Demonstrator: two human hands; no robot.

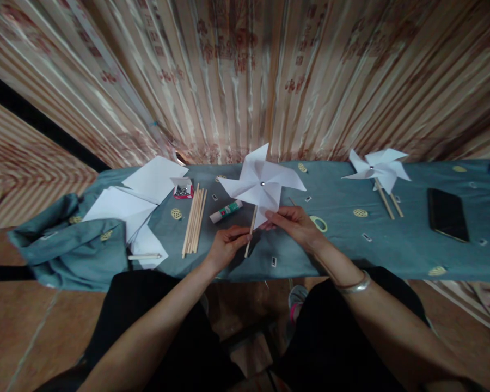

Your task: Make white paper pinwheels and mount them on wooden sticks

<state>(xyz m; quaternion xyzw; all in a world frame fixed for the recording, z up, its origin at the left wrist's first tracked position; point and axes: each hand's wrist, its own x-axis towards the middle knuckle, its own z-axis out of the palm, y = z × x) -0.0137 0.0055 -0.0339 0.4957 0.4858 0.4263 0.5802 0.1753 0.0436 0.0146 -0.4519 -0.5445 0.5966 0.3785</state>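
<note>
A white paper pinwheel (251,184) with a silver pin at its centre is held up in front of me, on a thin wooden stick (248,249). My left hand (227,245) pinches the stick near its lower end. With thumb and fingers closed, my right hand (292,222) grips the lowest paper blade of the pinwheel. Just left of the pinwheel lies a green and white glue stick (226,211). Beside that is a row of loose wooden sticks (195,220). A small red and white box (183,189) of metal pins sits behind them.
White paper sheets (120,209) lie at the left by a bunched cloth (77,245). To the right are finished-looking pinwheels (381,166) on sticks, a dark phone (448,214) and scissors with a pale green handle (319,223). A pleated curtain (245,81) hangs behind the cloth-covered table (335,256).
</note>
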